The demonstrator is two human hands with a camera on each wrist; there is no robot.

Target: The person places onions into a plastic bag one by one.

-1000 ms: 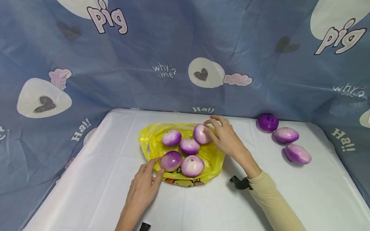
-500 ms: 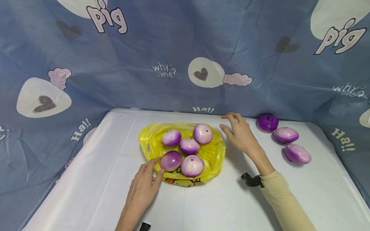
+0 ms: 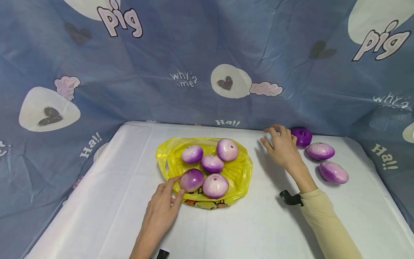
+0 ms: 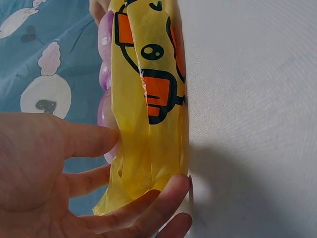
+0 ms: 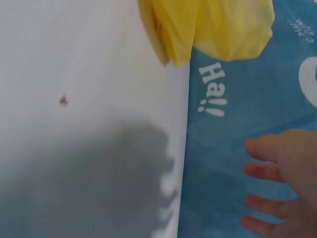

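Observation:
Several purple onions (image 3: 211, 164) sit in the open yellow plastic bag (image 3: 240, 180) in the head view. At the bag's near left corner my left hand (image 3: 160, 207) holds the rim, thumb and index finger beside the nearest onion (image 3: 191, 180). In the left wrist view the thumb and fingers (image 4: 168, 198) lie around the bag's side, which carries a cartoon print. My right hand (image 3: 282, 147) hovers over the white cloth right of the bag, fingers loosely bent, holding nothing. It overlaps the left edge of a dark purple onion (image 3: 302, 137) in the head view.
Two lighter onions (image 3: 320, 151) (image 3: 334, 172) lie on the white tablecloth (image 3: 252, 230) in front of the dark one. A blue printed cloth (image 3: 194, 43) rises behind the table and wraps both sides. A black wrist camera (image 3: 289, 198) sits at the right sleeve.
My right hand has let go of the far right onion in the bag and moved right, towards the dark purple onion. The left hand has stayed at the bag.

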